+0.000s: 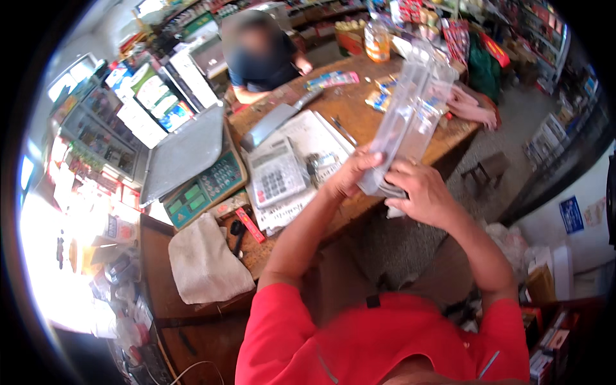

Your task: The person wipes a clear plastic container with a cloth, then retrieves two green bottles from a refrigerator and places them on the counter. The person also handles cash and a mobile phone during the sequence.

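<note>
My left hand grips the near end of a long clear plastic container, its thumb on the upper face. Against the right side of that same end is my right hand, its fingers curled around the edge; a greyish piece under them is partly hidden. The container slants away over the wooden table. To the left of my hands a desktop calculator rests on papers with handwriting. A large cleaver-like knife lies beyond the calculator, and a pen lies on the right of the papers.
A weighing scale with a metal pan stands at the left, a folded cloth near it. A bottle of orange liquid stands at the far edge. Another person sits across the table. A small stool is on the floor at right.
</note>
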`<move>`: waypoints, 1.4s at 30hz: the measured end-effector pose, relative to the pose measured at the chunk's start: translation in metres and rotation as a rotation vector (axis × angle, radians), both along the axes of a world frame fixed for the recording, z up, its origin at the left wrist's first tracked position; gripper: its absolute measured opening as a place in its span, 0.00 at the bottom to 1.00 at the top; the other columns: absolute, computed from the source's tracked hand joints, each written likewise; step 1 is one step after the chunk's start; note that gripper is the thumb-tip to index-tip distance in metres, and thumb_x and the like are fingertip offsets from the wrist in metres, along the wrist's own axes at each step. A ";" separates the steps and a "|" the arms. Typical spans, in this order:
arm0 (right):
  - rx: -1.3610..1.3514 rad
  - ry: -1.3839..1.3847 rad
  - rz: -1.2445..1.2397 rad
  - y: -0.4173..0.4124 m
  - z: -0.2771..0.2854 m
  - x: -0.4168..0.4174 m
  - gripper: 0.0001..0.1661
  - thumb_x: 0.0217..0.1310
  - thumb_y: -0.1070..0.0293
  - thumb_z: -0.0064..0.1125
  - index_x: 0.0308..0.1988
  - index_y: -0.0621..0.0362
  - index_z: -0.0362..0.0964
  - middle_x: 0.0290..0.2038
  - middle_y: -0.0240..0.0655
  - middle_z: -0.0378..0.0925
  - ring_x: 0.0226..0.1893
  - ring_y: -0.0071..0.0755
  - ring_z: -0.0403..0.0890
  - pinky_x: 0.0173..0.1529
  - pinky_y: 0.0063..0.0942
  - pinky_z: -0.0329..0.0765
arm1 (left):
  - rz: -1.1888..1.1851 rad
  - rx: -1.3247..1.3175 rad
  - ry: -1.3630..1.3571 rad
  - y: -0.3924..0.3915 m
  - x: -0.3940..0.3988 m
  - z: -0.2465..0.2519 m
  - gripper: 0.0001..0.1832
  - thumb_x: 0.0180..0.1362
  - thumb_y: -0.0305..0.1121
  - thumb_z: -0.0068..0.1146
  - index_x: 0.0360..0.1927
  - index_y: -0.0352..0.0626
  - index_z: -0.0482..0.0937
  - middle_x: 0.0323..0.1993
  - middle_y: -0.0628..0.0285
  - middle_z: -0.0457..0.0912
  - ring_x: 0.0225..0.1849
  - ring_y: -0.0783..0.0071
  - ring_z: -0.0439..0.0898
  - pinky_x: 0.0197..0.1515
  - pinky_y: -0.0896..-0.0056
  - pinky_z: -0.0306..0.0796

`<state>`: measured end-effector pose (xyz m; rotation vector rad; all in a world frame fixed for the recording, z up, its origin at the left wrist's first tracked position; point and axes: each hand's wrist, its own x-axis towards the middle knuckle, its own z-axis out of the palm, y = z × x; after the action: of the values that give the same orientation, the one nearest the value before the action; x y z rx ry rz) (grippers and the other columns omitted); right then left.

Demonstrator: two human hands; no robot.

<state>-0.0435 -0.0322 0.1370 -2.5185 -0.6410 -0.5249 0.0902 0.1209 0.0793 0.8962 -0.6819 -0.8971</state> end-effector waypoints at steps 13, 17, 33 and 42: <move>1.043 0.512 0.113 -0.016 -0.010 0.019 0.13 0.59 0.75 0.58 0.45 0.65 0.78 0.34 0.28 0.81 0.31 0.17 0.79 0.37 0.18 0.76 | 0.059 -0.066 0.066 0.011 0.026 -0.018 0.56 0.44 0.60 0.66 0.71 0.41 0.54 0.57 0.47 0.73 0.56 0.58 0.75 0.59 0.61 0.68; 1.360 0.369 0.196 -0.033 -0.012 0.025 0.16 0.59 0.70 0.60 0.47 0.64 0.76 0.34 0.32 0.82 0.26 0.17 0.79 0.30 0.15 0.77 | 0.051 -0.315 0.148 0.017 0.038 -0.018 0.54 0.49 0.66 0.59 0.72 0.46 0.50 0.59 0.39 0.67 0.58 0.46 0.72 0.62 0.49 0.65; 0.979 -0.075 -0.024 0.000 -0.043 -0.006 0.32 0.58 0.76 0.59 0.60 0.69 0.60 0.51 0.41 0.74 0.49 0.27 0.77 0.51 0.25 0.75 | 0.075 -0.344 0.152 0.003 0.022 -0.021 0.54 0.49 0.69 0.57 0.72 0.51 0.50 0.62 0.39 0.65 0.60 0.46 0.69 0.64 0.45 0.63; 0.183 -0.479 -0.138 0.017 -0.062 -0.020 0.20 0.44 0.81 0.57 0.43 0.63 0.73 0.36 0.44 0.76 0.37 0.46 0.79 0.42 0.37 0.78 | 0.112 -0.339 0.102 0.003 0.020 -0.019 0.56 0.45 0.67 0.62 0.72 0.53 0.50 0.61 0.44 0.67 0.59 0.49 0.71 0.63 0.47 0.63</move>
<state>-0.0636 -0.0152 0.0747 -2.2826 -0.5543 -1.2022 0.1103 0.1234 0.0601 0.5765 -0.6649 -0.6963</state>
